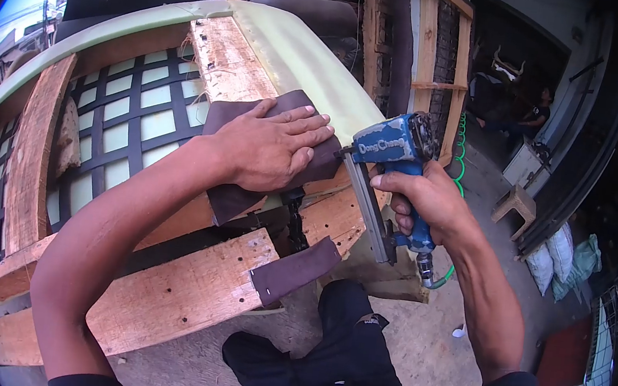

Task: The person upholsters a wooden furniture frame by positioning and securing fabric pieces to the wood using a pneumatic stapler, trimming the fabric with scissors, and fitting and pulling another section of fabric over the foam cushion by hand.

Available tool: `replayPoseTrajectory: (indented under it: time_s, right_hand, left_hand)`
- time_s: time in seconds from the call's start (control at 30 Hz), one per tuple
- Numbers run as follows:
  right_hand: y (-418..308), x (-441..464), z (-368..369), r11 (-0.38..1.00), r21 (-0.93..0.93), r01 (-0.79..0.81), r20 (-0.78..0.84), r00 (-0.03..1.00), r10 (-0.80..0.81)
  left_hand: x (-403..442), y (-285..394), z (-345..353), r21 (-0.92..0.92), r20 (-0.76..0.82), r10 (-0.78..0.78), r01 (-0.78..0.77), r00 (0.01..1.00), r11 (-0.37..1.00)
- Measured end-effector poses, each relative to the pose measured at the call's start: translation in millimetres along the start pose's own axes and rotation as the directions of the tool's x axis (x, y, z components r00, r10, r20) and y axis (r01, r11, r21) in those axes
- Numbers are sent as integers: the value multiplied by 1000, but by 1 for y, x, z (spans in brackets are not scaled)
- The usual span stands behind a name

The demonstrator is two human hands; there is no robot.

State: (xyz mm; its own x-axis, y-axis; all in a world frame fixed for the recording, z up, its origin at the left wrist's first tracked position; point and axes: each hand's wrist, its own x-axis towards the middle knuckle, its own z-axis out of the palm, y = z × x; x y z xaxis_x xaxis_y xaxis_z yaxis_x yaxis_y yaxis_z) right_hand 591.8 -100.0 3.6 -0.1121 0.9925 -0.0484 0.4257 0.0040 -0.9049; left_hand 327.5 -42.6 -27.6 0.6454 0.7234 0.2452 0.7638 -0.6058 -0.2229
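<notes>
Brown cloth (328, 157) lies on the right of the frame (37, 154); my left grip (272, 147), spread flat, presses it. Right grip (430, 199) wraps the air gun (387, 142). Webbing (136, 116) in; near strip (299, 270) looks stapled; cloth fixed, I can't tell.

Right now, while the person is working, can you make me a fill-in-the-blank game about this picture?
1. The gun is in the person's ____ hand.
2. The big dark cloth lies under the person's ____ palm.
3. The gun's body is coloured ____.
4. The curly hose is coloured ____.

Missing words: right; left; blue; green.
</notes>
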Motion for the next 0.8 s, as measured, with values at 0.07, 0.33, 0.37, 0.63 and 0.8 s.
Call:
replayPoseTrajectory:
  time_s: [0.07,0.33,0.37,0.63,0.8]
  right_hand:
    - [-4,1,0,1000,10,-10,-9,1000,10]
    - [-14,-9,8,999,43,-16,-13,1000,16]
    - [-12,-9,11,999,23,-41,-20,999,41]
    - [-24,-16,18,998,-32,-45,-37,998,44]
    - [-31,-23,32,995,-80,-64,-42,997,61]
  left_hand:
    - [0,-7,-1,0,-5,26,-26,1000,1000]
    - [-18,-29,-10,30,12,30,-30,999,999]
    - [-18,-27,-10,33,26,27,-28,999,999]
    - [-31,-32,-10,31,44,-52,50,998,998]
    - [-35,-34,-12,24,44,-56,55,997,998]
